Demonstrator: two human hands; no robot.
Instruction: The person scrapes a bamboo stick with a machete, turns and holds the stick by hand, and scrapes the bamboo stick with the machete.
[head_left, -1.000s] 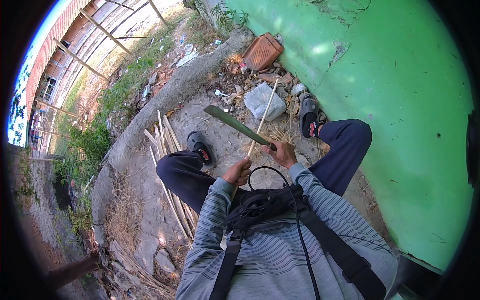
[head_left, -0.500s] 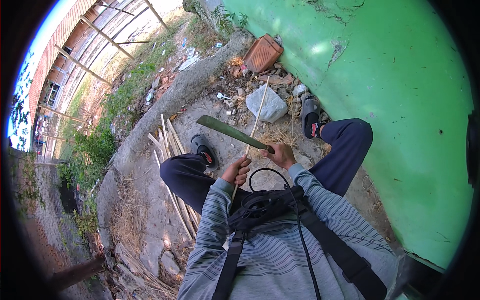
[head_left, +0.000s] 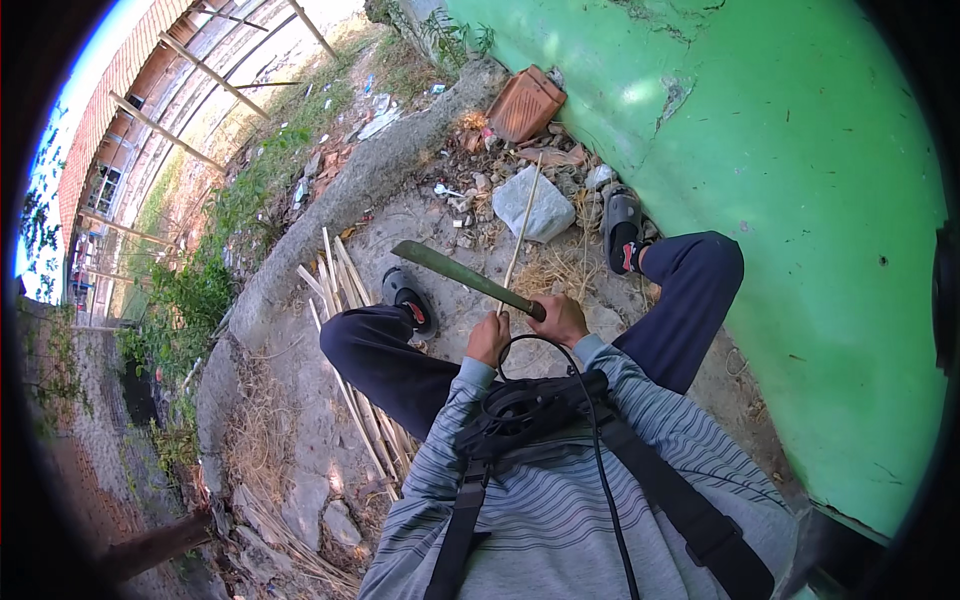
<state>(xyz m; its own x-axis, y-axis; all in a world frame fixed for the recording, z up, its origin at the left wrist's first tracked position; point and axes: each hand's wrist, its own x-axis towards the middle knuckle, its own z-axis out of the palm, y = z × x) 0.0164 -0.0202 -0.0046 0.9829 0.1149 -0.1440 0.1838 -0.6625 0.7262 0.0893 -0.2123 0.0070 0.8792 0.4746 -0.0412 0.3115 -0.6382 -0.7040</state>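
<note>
"Head view, nearest first: what's there?"

"A grey striped sleeve (head_left: pixel 450 430) on the left and a black strap (head_left: pixel 690 510) on the right. Just beyond, the left hand (head_left: pixel 487 340) has its fingers wrapped around a slender pale strip (head_left: pixel 522 225)."

"And the right hand (head_left: pixel 562 318)?"

"Close beside it, on the right, fingers clasped around the dark handle of a long knife (head_left: pixel 455 267). The blade points far left and crosses the strip just beyond the left hand. Whether the edge bites into it, I can't tell."

"Where does the strip run?"

"Away from the left hand, between the feet, its far end in front of a pale stone (head_left: pixel 535 205). Its near end I can't make out."

"How far along is it?"

"Under way, I'd judge: one strip in hand, seemingly in one piece, the knife across it. A pile of similar strips (head_left: pixel 380 440) lies on the ground left of the left leg; finished or waiting, I can't say, so what's left is unclear."

"Farthest?"

"An orange-brown clay block (head_left: pixel 527 103), beside the green wall (head_left: pixel 790 200) on the right."
</note>
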